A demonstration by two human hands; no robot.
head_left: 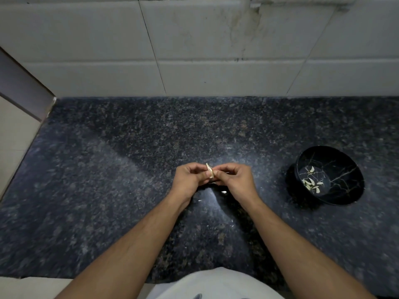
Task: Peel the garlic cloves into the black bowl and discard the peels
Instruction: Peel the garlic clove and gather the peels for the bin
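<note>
A garlic clove (209,172) was held over the middle of a dark speckled countertop (108,169), pinched between both hands. The left hand (190,180) was curled around it from the left, thumb and fingertips closing on its lower part. The right hand (234,180) met it from the right, fingers bent and pinching at the same spot (the two thumbs were almost touching). The clove's long axis was seen to run roughly upright in the view, tilted slightly to the left, with its papery pointed tip directed away from the person, toward the tiled wall (194,50). Its lower end was hidden by the fingers, so how much skin remained on it could not be told.

A black bowl (328,175), marked with thin pale veins, was set well to the right of the hands, on the countertop. Several pale peeled cloves (311,182) were lying on its bottom, gathered toward the left side of the inside.

Small white scraps (224,192) were scattered on the stone just below the hands, one beneath the right wrist and a smaller one nearer the left forearm. Both bare forearms were extended from the lower edge of the view, and a light garment (216,283) was visible between them.
</note>
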